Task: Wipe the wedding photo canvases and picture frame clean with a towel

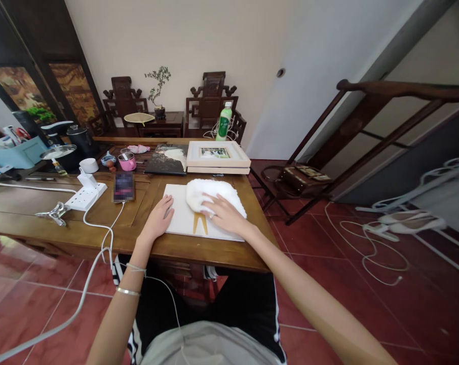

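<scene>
A flat white board [177,223] lies near the front edge of the wooden table. On its upper right part sits a thick, fluffy white piece [199,190], and two narrow gold tapered shapes [200,224] show just below it. My right hand [222,213] rests on the fluffy piece with its fingers spread, hiding part of it. At the board's left edge my left hand [161,215] lies flat, fingers stretched out, holding nothing.
Beyond the board are stacked pale frames [218,165], a dark flat picture [167,159] and a green bottle [224,121]. To the left lie a phone [123,187], a power strip [86,196], a pink cup [127,161] and white cables. A wooden chair [309,152] stands at right.
</scene>
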